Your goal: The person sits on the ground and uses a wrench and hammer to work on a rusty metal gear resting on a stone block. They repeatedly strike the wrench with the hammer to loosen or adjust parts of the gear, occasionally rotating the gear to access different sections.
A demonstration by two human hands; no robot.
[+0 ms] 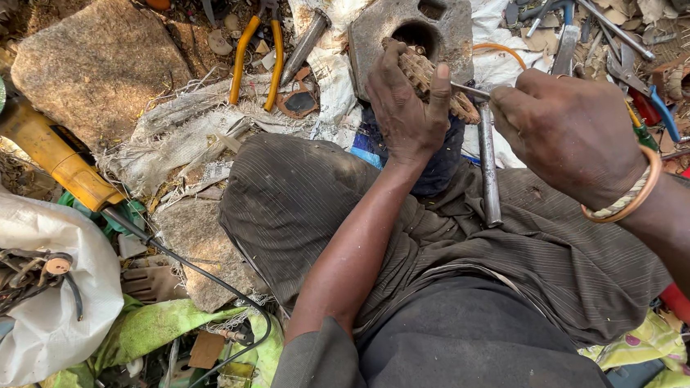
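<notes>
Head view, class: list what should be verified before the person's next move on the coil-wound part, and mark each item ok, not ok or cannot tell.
1. Left hand grips the brown wound part: ok.
2. Right hand holds the thin metal rod against it: ok.
3. Grey metal block steady behind: cannot tell.
4. Steel bar resting on lap, secure: cannot tell.
5. Yellow angle grinder lying apart from hands: ok.

we see bright, even daylight from above, soft shadows under the arms, mild glare on the white sacking, sharp focus, slight wide-angle stretch at edges.
</notes>
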